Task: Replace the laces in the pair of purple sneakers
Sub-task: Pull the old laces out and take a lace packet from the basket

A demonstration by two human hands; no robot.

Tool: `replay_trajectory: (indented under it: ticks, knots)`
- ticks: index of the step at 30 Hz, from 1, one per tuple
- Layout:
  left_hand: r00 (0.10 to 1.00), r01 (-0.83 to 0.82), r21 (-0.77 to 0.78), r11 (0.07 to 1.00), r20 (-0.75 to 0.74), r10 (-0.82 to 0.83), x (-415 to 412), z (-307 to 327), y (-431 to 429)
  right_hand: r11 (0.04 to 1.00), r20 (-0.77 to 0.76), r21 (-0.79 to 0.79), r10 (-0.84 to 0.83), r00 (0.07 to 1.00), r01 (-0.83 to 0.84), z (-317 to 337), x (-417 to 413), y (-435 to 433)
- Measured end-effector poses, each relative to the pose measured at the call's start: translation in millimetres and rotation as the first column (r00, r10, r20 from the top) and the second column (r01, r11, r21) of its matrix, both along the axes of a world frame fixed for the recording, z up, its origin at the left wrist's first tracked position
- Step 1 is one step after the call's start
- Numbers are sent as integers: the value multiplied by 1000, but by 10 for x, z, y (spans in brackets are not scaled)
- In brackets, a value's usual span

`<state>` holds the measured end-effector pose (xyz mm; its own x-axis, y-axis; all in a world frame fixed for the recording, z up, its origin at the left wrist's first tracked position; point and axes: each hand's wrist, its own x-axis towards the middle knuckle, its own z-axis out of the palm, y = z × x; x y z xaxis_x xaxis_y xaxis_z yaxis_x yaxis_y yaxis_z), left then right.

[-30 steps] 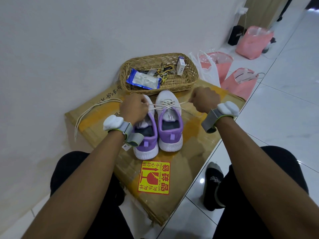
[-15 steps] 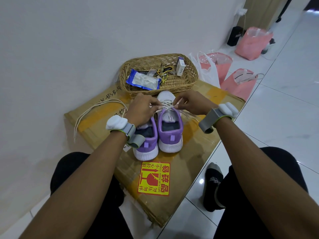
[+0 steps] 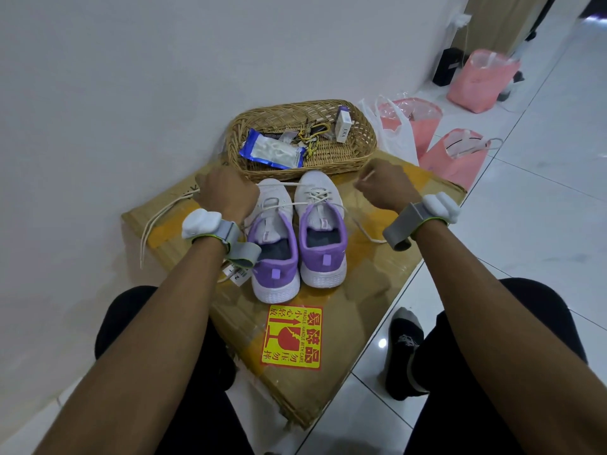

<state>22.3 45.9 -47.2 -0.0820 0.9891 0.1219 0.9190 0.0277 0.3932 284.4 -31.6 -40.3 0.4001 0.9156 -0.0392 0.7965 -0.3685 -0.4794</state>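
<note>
Both hands closed into fists on a white lace (image 3: 320,199): the left hand (image 3: 226,197) and right hand (image 3: 389,188) hold it stretched across the pair of purple sneakers (image 3: 276,267), which stand between them on a cardboard box (image 3: 377,290). The lace crosses the sneaker nearer the right hand (image 3: 323,247); the other looks unlaced. The risk from here is a harder tug on one side, which could leave one end short or slip it out of an eyelet. The light shoe — held down by nothing — may slide or tip toward the basket (image 3: 295,174) just beyond the hands. A loose length of lace (image 3: 154,221) trailing past the left hand could snag on the box edge.
</note>
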Motion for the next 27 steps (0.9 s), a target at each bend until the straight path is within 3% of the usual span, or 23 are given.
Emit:
replay_trajectory:
  ticks: [3, 5, 8, 11, 18, 22, 27]
  knots:
    - [976, 211, -48, 976, 68, -207, 80, -16, -84, 950, -208, -10, 303, 930, -311, 139, -138, -35]
    - [870, 441, -46, 896, 267, -415, 169, -15, -153, 913, -293, -82, 362, 885, -401, 179, -196, -40]
    - [744, 604, -118, 788, 437, -505, 256, -6, -246, 891, -271, -157, 377, 886, -427, 156, -209, -20]
    - [726, 641, -85, 763, 388, -567, 294, -21, -289, 912, -227, -105, 366, 903, -396, 122, -219, -19]
    - [763, 641, 0, 768, 107, -637, 424, -38, -309, 908, -126, -65, 403, 906, -413, 19, -323, -3]
    - [741, 669, -44, 742, 106, -663, 362, -88, -215, 905, -115, -117, 396, 911, -408, 45, -235, 22]
    - [688, 710, -228, 666, 24, -726, 355, -52, -111, 893, -165, -124, 411, 897, -432, 40, -97, 6]
